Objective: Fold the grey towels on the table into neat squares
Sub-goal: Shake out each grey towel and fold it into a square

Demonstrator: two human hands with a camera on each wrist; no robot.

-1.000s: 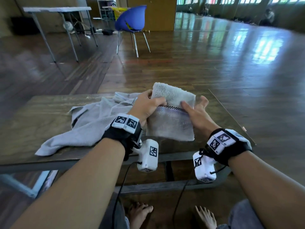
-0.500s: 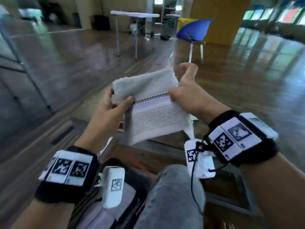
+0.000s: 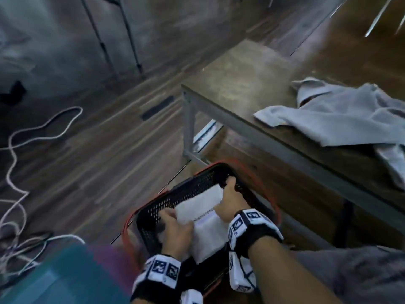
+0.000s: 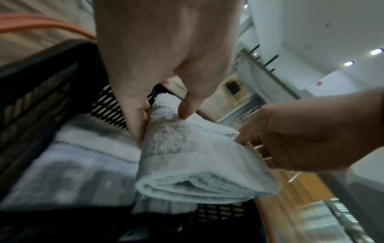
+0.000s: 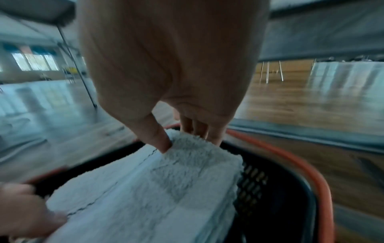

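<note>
Pinching folded towel flat, left hand, right hand, over basket, long axis running away.

Beside your seat a black perforated basket with orange handles stands on the wooden floor, just below the table's near edge. To your left, white cables snake across the boards, and thin metal legs of other furniture rise farther off; the view there is blurred.
</note>
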